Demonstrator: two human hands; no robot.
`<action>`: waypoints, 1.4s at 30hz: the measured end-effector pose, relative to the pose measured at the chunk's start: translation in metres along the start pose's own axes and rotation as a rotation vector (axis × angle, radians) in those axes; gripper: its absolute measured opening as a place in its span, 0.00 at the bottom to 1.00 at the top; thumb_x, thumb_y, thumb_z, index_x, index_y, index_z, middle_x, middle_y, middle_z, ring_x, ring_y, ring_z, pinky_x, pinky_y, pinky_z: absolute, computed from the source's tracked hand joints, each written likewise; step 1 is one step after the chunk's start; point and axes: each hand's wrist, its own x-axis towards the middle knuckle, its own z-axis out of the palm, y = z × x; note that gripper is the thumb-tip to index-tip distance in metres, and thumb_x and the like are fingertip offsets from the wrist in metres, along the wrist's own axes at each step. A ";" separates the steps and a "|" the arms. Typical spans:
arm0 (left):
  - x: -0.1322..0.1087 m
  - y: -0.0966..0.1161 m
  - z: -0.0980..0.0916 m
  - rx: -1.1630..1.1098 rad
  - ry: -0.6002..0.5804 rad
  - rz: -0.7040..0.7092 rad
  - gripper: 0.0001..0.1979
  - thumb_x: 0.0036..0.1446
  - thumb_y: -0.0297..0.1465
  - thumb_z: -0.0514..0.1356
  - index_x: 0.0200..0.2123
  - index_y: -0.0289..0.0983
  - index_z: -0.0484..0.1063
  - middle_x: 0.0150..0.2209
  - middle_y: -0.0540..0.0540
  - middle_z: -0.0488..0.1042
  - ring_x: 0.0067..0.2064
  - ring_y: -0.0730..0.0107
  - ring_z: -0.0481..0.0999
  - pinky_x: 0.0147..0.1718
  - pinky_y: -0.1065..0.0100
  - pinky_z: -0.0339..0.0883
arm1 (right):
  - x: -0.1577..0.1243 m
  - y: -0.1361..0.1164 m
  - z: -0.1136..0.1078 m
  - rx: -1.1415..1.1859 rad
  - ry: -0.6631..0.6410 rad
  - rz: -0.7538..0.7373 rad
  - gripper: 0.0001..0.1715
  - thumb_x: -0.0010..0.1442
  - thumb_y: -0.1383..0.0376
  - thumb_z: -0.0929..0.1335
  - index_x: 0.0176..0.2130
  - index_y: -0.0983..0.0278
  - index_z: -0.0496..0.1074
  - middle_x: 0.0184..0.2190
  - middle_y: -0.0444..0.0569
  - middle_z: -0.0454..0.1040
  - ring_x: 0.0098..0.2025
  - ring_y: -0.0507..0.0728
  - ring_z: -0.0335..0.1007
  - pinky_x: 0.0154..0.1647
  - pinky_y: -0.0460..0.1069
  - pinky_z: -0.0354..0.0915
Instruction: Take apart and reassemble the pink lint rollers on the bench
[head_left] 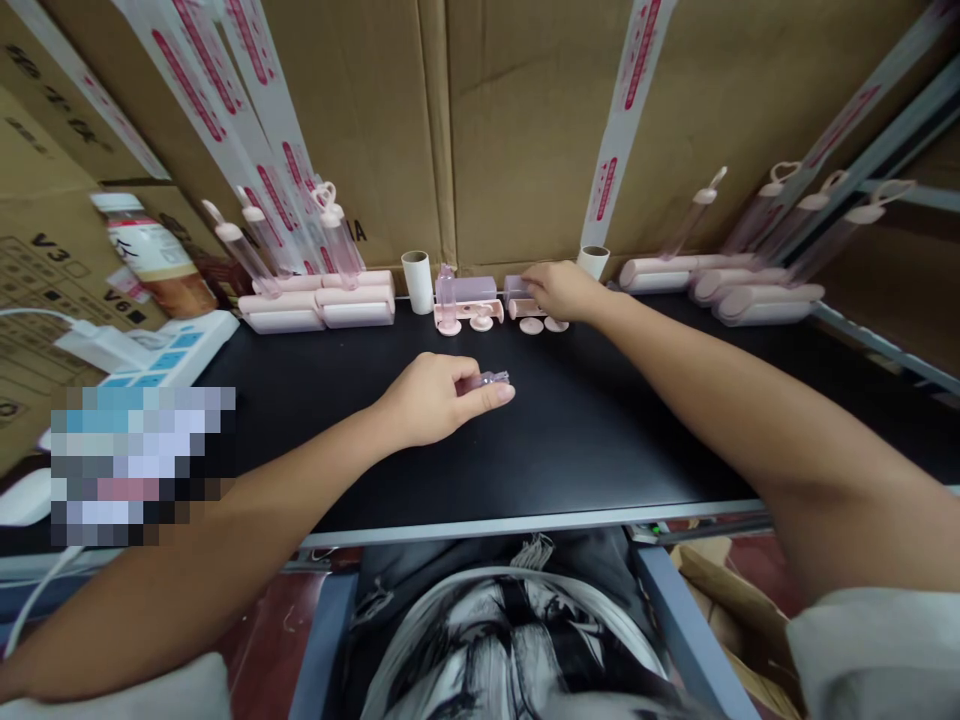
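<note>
My left hand (439,400) is closed over the middle of the black table, gripping a clear lavender plastic tube (493,379) whose end sticks out between thumb and fingers. Most of that tube is hidden in the palm. My right hand (566,290) reaches to the back of the table, its fingers curled at a lavender block-shaped piece (514,287). What its fingertips hold is hidden. Below it are a pink bracket (523,309) and round pink caps (531,326). Just left stand an upright clear tube (446,295), another lavender piece (476,289) and a pink bracket (469,312).
White cardboard tubes (418,282) stand near the parts. Pink cylindrical units (356,303) with clear looped tubes line the back left, and similar ones (772,290) the right. At left are a drink bottle (161,255) and a power strip (176,350). Cardboard (517,130) walls the back.
</note>
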 end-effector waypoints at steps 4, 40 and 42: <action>0.001 -0.001 0.001 -0.004 -0.007 0.001 0.33 0.59 0.61 0.63 0.22 0.38 0.65 0.22 0.53 0.63 0.26 0.73 0.59 0.28 0.66 0.51 | -0.009 -0.005 -0.001 0.019 0.044 0.025 0.28 0.70 0.69 0.64 0.63 0.73 0.79 0.65 0.63 0.79 0.67 0.71 0.77 0.71 0.60 0.68; 0.004 0.008 0.003 -0.007 0.282 0.148 0.27 0.71 0.52 0.60 0.58 0.38 0.81 0.45 0.42 0.85 0.42 0.61 0.80 0.44 0.65 0.70 | -0.113 -0.100 -0.048 1.363 0.373 -0.004 0.35 0.55 0.34 0.79 0.37 0.61 0.76 0.25 0.44 0.77 0.25 0.52 0.71 0.27 0.49 0.70; 0.004 0.014 0.001 -0.069 0.295 0.184 0.27 0.70 0.52 0.61 0.58 0.37 0.82 0.53 0.40 0.85 0.50 0.58 0.81 0.52 0.64 0.70 | -0.115 -0.103 -0.053 1.319 0.424 -0.009 0.36 0.55 0.32 0.77 0.37 0.60 0.76 0.26 0.44 0.77 0.26 0.53 0.71 0.29 0.50 0.71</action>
